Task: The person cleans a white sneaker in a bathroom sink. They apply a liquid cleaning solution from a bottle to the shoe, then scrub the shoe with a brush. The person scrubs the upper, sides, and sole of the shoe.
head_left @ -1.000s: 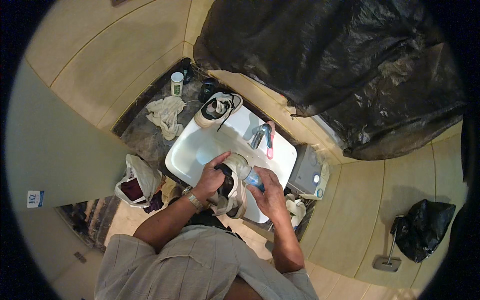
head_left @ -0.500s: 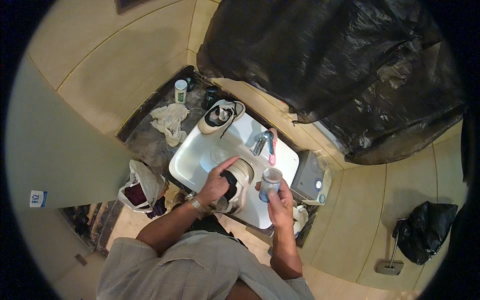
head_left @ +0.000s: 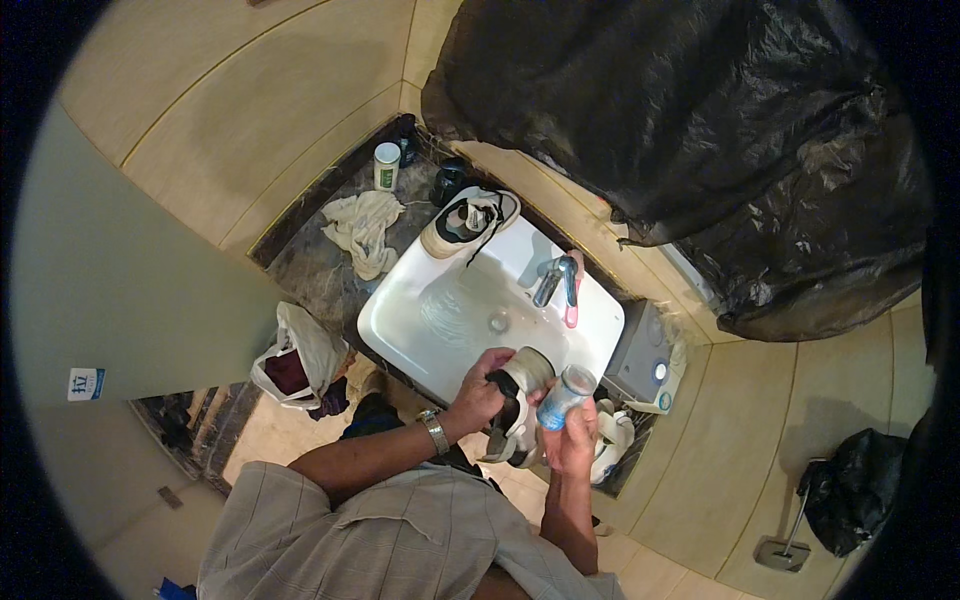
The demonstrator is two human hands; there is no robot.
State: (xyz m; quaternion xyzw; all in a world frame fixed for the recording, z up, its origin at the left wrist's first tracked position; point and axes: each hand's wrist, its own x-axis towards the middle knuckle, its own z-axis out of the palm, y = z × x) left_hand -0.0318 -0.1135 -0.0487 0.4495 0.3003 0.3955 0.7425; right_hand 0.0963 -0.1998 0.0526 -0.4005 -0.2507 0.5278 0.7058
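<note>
My left hand (head_left: 478,398) is closed around a pale shoe (head_left: 533,368) with a black lining, its toe raised over the sink's near right edge. Close beside it, my right hand (head_left: 574,436) grips a small see-through jar (head_left: 572,385) with something blue low down in it. The jar tilts, with its rounded upper end toward the sink. A second pale shoe (head_left: 440,238) with dark laces rests on the far left corner of the white sink (head_left: 378,322).
A chrome faucet (head_left: 548,284) stands at the sink's back, a pink-handled thing (head_left: 572,316) beside it. A crumpled cloth (head_left: 360,228) and a white canister (head_left: 387,165) are on the dark counter. A grey box (head_left: 634,352) stands right; a bag of clothes (head_left: 300,360) sits left.
Both hands have come nearer my body. The shoe has left the space over the basin and now sits close to the jar, uncovering the drain. The jar leans more.
</note>
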